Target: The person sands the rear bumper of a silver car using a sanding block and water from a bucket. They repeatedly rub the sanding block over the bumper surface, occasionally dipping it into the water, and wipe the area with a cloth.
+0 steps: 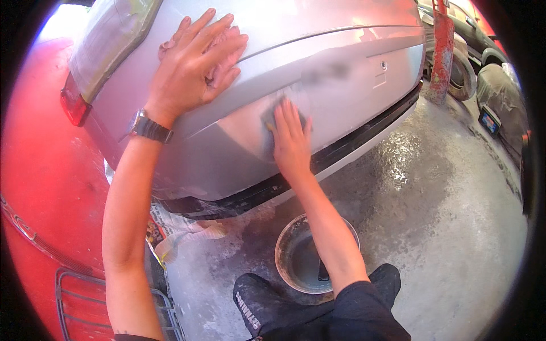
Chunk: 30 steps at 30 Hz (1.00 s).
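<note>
The rear of a silver car [341, 111] fills the upper middle. My left hand [190, 68], fingers spread, presses a crumpled pink cloth [220, 67] against the upper bodywork; the cloth bulges out between the fingers. Lower down and to the right, my right hand [293, 136] lies with its fingers together over a dark sheet [268, 118] that looks like sandpaper, held flat to the panel. Around it the paint is dull and smeared. Most of the sheet is hidden under the fingers.
A round basin [281, 267] of greyish water stands between my feet, partly behind my right forearm. At left is a red car panel [45, 170] with a dark metal rack [79, 307] below. A worn red post [442, 57] rises at right on wet concrete [443, 227].
</note>
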Available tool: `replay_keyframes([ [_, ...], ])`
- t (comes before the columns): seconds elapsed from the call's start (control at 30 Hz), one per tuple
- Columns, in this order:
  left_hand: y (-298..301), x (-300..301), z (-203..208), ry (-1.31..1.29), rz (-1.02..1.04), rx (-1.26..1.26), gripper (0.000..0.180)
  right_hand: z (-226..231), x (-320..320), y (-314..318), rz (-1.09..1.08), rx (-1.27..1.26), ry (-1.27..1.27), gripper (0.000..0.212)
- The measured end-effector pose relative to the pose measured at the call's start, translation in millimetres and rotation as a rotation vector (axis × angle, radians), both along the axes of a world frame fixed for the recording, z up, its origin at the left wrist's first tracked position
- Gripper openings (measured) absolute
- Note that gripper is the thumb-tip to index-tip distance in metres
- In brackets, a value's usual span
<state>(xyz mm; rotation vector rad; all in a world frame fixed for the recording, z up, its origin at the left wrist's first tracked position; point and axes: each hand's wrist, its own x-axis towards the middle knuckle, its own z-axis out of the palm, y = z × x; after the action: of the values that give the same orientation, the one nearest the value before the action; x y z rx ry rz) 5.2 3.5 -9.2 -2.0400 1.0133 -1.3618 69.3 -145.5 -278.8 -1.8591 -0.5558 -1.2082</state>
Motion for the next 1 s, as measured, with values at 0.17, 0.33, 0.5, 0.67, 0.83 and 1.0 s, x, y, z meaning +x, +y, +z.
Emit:
replay_keyframes([
  [0.17, -4, 6, -3, -0.024, -0.039, -0.019, 0.046, -55, -20, 6, 0.037, 0.064, 0.015, 0.059],
  [0.33, -1, -1, -1, 0.000, -0.025, 0.001, 0.046, 14, 0, 17, 0.003, 0.034, -0.012, 0.066],
  [0.5, -3, 5, -3, -0.006, -0.040, -0.012, 0.048, -75, -33, 9, 0.054, 0.004, 0.040, 0.059],
  [0.67, -4, 0, 0, -0.020, -0.014, 0.024, 0.047, 31, 7, 20, 0.026, 0.148, -0.010, 0.062],
  [0.83, 1, 1, -2, 0.000, -0.019, -0.012, 0.047, -41, -26, 11, 0.091, -0.022, 0.031, 0.056],
  [1.0, -4, 0, 1, -0.001, -0.034, -0.003, 0.047, 23, 25, -21, -0.123, 0.005, 0.011, 0.060],
])
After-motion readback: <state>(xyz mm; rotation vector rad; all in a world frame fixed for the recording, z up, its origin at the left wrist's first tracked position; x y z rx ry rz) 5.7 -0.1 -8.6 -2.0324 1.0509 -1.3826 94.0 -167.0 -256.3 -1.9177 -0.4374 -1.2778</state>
